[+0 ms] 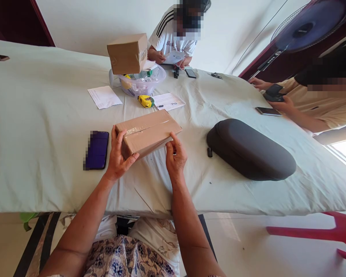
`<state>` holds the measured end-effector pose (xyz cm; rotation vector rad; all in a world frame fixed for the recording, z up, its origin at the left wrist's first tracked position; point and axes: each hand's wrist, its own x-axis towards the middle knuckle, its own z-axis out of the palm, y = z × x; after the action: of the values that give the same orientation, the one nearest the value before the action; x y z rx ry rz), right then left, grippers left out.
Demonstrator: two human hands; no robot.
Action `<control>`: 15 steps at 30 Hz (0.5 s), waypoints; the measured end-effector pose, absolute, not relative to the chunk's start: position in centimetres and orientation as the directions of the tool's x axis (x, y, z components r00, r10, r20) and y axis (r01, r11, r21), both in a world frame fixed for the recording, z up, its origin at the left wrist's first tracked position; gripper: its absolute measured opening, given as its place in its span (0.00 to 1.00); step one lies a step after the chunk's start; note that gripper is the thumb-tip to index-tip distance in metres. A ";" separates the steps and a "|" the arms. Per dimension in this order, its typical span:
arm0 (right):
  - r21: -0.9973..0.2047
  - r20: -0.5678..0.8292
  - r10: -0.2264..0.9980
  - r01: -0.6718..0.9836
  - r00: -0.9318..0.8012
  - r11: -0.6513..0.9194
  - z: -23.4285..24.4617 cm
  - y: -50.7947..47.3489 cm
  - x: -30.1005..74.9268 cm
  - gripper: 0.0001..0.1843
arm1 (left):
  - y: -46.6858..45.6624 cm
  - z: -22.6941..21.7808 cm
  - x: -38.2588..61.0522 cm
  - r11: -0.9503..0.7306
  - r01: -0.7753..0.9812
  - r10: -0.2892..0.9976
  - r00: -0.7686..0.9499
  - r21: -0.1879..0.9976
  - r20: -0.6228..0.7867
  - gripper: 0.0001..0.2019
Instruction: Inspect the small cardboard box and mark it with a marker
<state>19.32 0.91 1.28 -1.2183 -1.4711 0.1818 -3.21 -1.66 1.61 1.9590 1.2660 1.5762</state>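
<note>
A flat brown cardboard box [148,131], taped along its top, rests on the pale cloth-covered table [46,127] in front of me. My left hand [118,156] wraps around its near left corner, thumb on the front face. Against the box's near right edge my right hand [175,157] pinches with its fingertips. Both hands hold the box.
A dark phone [97,150] lies left of the box, a black oval case [249,149] to the right. Farther back are a yellow tape measure [145,100], papers [104,96], a clear bowl [142,82] and a second cardboard box [128,53]. Two other people sit at the far side and right.
</note>
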 end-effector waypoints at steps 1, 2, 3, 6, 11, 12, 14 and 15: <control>-0.687 0.652 0.720 0.586 0.238 0.429 1.4 1.0 19.6 0.19 | -1.7 1.7 -3.3 -0.560 0.412 0.792 0.015 0.718 0.610 0.42; -0.678 0.667 0.692 0.608 0.274 0.413 1.5 1.1 19.9 0.18 | -1.7 1.7 -3.4 -0.566 0.396 0.795 0.032 0.723 0.606 0.42; -0.672 0.680 0.664 0.626 0.310 0.396 1.6 1.2 20.2 0.17 | -1.7 1.8 -3.4 -0.571 0.383 0.797 0.045 0.726 0.603 0.42; -0.713 0.665 0.625 0.595 0.409 0.370 1.6 1.6 20.9 0.17 | -1.7 1.9 -3.5 -0.587 0.352 0.794 0.073 0.729 0.604 0.41; -0.870 0.492 0.720 0.270 0.488 0.412 1.5 1.8 20.7 0.19 | -1.6 1.8 -3.5 -0.581 0.338 0.800 0.070 0.740 0.596 0.43; -0.875 0.482 0.720 0.248 0.499 0.415 1.5 1.8 20.5 0.19 | -1.6 1.8 -3.5 -0.573 0.344 0.803 0.055 0.744 0.593 0.44; -0.872 0.488 0.709 0.249 0.509 0.422 1.5 1.7 20.3 0.19 | -1.5 1.6 -3.5 -0.558 0.355 0.807 0.022 0.750 0.590 0.45; -0.870 0.492 0.707 0.250 0.508 0.425 1.5 1.6 20.3 0.19 | -1.5 1.6 -3.5 -0.554 0.357 0.807 0.009 0.752 0.590 0.45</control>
<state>20.25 1.61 1.53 -1.1370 -1.0429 0.3626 -3.49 -1.52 1.61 1.9032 1.1933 1.5627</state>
